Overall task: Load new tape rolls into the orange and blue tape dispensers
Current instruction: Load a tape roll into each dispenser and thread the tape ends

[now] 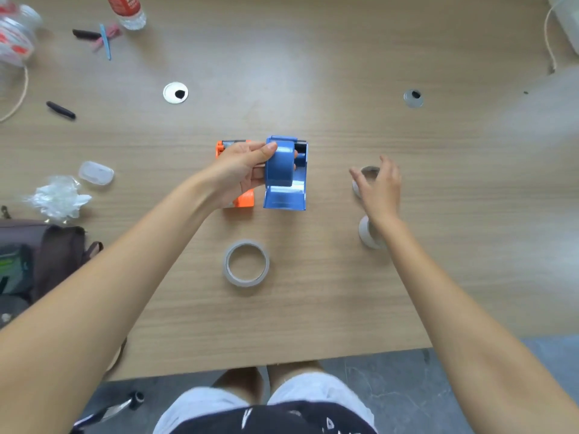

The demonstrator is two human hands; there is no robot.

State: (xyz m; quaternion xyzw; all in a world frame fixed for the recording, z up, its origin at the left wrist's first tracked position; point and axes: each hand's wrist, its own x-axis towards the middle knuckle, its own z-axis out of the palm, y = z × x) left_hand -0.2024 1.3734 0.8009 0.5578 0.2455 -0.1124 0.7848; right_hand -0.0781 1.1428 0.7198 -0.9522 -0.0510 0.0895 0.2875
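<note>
The blue tape dispenser [284, 175] stands at the table's middle, and my left hand [241, 170] grips its left side, thumb on its top. The orange tape dispenser [243, 200] lies just left of it, mostly hidden under that hand. My right hand [377, 186] hovers with fingers spread over an upright tape roll [367, 173] to the right; no grip on it shows. Another roll [368, 233] stands partly behind my right wrist. A clear tape roll [246, 263] lies flat nearer to me.
On the left lie a crumpled plastic wrap [58, 197], a small clear case [96, 173], a black marker [60, 110] and a dark bag [37, 261]. Bottles [128, 10] and pens stand at the far left. Two cable grommets [175, 93] sit in the wooden table [313, 73].
</note>
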